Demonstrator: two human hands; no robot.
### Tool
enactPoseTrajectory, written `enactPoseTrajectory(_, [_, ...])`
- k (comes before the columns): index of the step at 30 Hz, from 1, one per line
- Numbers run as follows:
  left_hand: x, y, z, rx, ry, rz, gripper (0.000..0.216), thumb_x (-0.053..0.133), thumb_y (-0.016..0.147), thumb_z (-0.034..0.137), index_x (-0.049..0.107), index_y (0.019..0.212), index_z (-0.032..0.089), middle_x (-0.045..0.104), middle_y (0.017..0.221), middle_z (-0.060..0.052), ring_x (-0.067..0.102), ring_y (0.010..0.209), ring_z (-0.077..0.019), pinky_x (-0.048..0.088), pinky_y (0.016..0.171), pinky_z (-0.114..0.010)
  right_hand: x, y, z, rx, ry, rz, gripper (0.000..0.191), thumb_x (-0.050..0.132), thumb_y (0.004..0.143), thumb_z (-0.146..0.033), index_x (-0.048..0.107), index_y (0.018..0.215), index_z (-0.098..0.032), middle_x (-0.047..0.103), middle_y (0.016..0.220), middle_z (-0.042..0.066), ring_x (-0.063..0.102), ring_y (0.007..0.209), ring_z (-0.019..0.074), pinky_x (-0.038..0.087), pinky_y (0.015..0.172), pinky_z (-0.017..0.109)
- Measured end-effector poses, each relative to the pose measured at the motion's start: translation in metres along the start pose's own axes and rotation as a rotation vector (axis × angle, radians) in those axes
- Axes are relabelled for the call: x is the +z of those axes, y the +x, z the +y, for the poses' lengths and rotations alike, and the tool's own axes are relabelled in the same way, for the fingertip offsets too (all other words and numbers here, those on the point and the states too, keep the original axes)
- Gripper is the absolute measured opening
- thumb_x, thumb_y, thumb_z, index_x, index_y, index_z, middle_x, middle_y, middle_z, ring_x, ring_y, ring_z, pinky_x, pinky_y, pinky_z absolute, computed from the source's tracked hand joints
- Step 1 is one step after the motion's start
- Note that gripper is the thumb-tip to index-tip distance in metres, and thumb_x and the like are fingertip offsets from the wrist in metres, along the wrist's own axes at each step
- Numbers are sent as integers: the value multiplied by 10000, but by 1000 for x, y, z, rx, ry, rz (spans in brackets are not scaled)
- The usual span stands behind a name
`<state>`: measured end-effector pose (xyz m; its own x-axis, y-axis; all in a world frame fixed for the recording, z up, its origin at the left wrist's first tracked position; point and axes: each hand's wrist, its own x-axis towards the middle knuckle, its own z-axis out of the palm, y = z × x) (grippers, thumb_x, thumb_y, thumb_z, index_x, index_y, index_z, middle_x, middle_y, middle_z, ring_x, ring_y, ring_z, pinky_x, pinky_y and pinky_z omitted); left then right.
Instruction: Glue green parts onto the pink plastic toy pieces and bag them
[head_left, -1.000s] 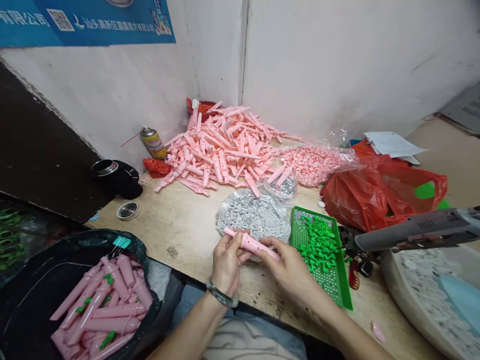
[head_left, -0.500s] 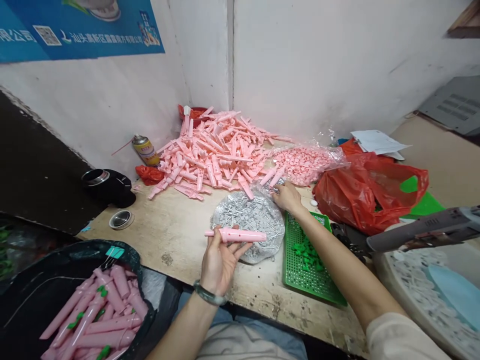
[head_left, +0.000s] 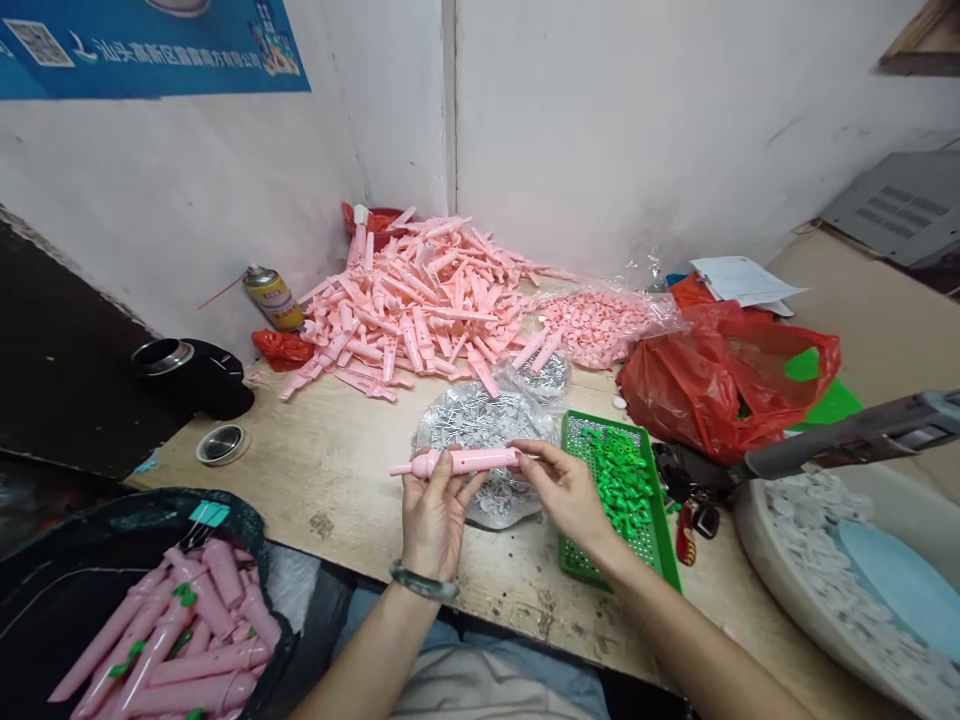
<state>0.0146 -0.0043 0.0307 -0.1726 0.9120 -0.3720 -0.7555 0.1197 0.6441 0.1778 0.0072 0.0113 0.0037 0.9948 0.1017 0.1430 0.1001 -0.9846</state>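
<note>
My left hand (head_left: pixel 433 525) is closed around a slim pink plastic tube (head_left: pixel 472 461) with a thin stem at its left end, held level above the table. My right hand (head_left: pixel 566 495) pinches at the tube's right end; whatever small thing may be between its fingertips is hidden. Beneath the tube lies a clear bag of metal pins and grey pieces (head_left: pixel 469 410), partly covered by my hands. Just behind it sits a small bag of tiny shiny metal parts (head_left: pixel 550 374). Small green plastic parts (head_left: pixel 626 480) fill a green perforated tray (head_left: pixel 667 550) beside my right hand.
Pink plastic halves (head_left: pixel 420 290) are heaped at the back, beside a bag of small pink pieces (head_left: pixel 600 325). A dark tub (head_left: pixel 251 510) holds finished-looking pink tubes at lower left. Right are a red bag (head_left: pixel 675 370), keys (head_left: pixel 705 518), a grey tool (head_left: pixel 847 445) and a round basin (head_left: pixel 757 550).
My right hand has come back from the small bag of metal parts to the right end of the pink tube. My left hand still holds the tube, and the view has shifted slightly.
</note>
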Motion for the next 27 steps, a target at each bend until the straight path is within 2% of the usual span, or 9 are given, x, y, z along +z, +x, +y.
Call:
enactPoseTrajectory(2, [1, -2, -1, 0, 18, -16, 328, 795, 743, 227, 530, 936, 218, 672, 952, -3, 703, 920, -200, 552, 930, -494, 3, -14, 1, 128, 222, 42, 317, 672, 854, -422, 699, 1063, -185, 739, 991, 67, 717, 867, 201, 609, 812, 356])
enactPoseTrajectory(4, [1, -3, -2, -4, 35, -31, 339, 797, 741, 232, 524, 941, 221, 670, 962, -5, 701, 947, -215, 555, 924, -495, 3, -19, 2, 169, 321, 82, 336, 727, 809, -437, 702, 1034, -189, 743, 956, 54, 721, 860, 203, 619, 818, 363])
enactPoseTrajectory(12, [3, -9, -2, 7, 88, -74, 376, 796, 745, 263, 508, 985, 238, 676, 994, -9, 700, 1005, -246, 564, 909, -472, -4, -22, -2, 184, 301, 154, 335, 830, 700, -414, 766, 938, -186, 739, 938, 48, 701, 829, 190, 606, 845, 367])
enactPoseTrajectory(15, [-1, -10, 0, -98, 81, -121, 375, 791, 750, 265, 514, 1003, 240, 690, 1015, -20, 712, 982, -240, 598, 844, -402, -12, -23, -7, 347, 471, -9, 367, 863, 658, -403, 738, 913, -171, 720, 900, 40, 701, 777, 173, 615, 791, 345])
enactPoseTrajectory(18, [-8, -10, 4, -205, 108, -188, 389, 779, 765, 246, 514, 1049, 238, 707, 995, -34, 723, 941, -229, 617, 780, -346, -21, -28, -11, 503, 649, -239, 552, 892, 618, -375, 653, 1084, -200, 684, 958, 25, 698, 739, 160, 625, 694, 332])
enactPoseTrajectory(20, [-13, -10, 5, -261, 152, -229, 425, 773, 771, 223, 499, 1096, 240, 713, 979, -43, 728, 929, -244, 624, 752, -349, -23, -35, -12, 511, 655, -325, 616, 905, 593, -357, 616, 1114, -202, 661, 931, 8, 665, 683, 132, 611, 598, 284])
enactPoseTrajectory(22, [-15, -10, 5, -313, 180, -259, 450, 762, 782, 210, 488, 1137, 239, 712, 967, -48, 733, 899, -249, 627, 720, -348, -21, -44, -12, 498, 590, -398, 547, 900, 597, -352, 612, 1025, -172, 644, 797, -18, 603, 592, 96, 565, 519, 223])
enactPoseTrajectory(25, [-12, -12, 2, -392, 169, -306, 455, 731, 816, 241, 493, 1203, 225, 699, 923, -45, 735, 773, -220, 620, 637, -311, -12, -57, -15, 488, 540, -496, 545, 898, 601, -352, 536, 976, -192, 623, 680, -57, 539, 490, 75, 502, 470, 194])
enactPoseTrajectory(27, [-8, -13, 0, -422, 165, -316, 467, 712, 834, 256, 496, 1246, 217, 691, 901, -46, 727, 718, -210, 612, 601, -304, -13, -60, -17, 449, 508, -510, 581, 895, 603, -375, 501, 998, -216, 621, 696, -63, 530, 489, 81, 473, 467, 197])
